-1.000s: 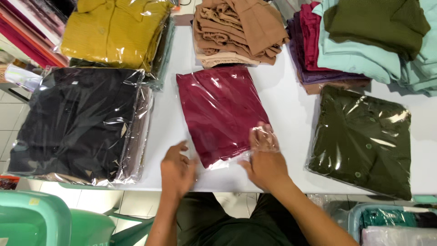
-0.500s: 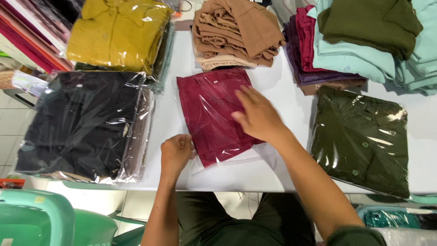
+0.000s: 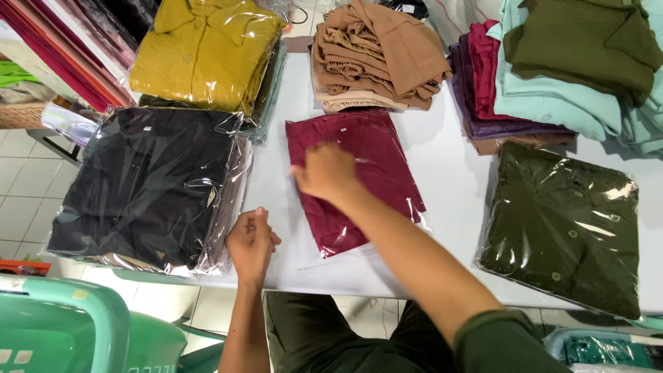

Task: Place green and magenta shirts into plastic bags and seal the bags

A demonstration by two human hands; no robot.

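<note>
- Head view, against half a second ago: the right hand (image 3: 326,173) has slid from the right part of the maroon shirt bag (image 3: 352,176) to its left edge, and the left hand (image 3: 252,238) has stayed near the table's front edge, just left of the bag's loose plastic flap (image 3: 331,259).
- Right hand: it lies palm down on the left side of the maroon shirt bag in the middle of the frame, fingers curled at the bag's edge; whether they pinch the plastic I cannot tell.
- Left hand: fingers drawn together in a loose fist, resting on the white table (image 3: 449,179) in the lower centre-left; whether it holds the clear flap's corner cannot be told.
- The maroon shirt bag lies flat on the table, centre frame, tilted a little, its flap pointing to the lower edge.
- Left of it, a stack of bagged black shirts (image 3: 148,183) overhangs the table's front edge.
- Upper left: a bagged mustard shirt (image 3: 207,52).
- Top centre: a pile of folded tan cloth (image 3: 376,59), just above the maroon bag.
- Right: a bagged olive shirt (image 3: 563,224), well apart from the hands.
- Upper right: piled mint, purple and olive clothes (image 3: 552,69).
- Lower left corner: a green plastic chair (image 3: 65,324).
</note>
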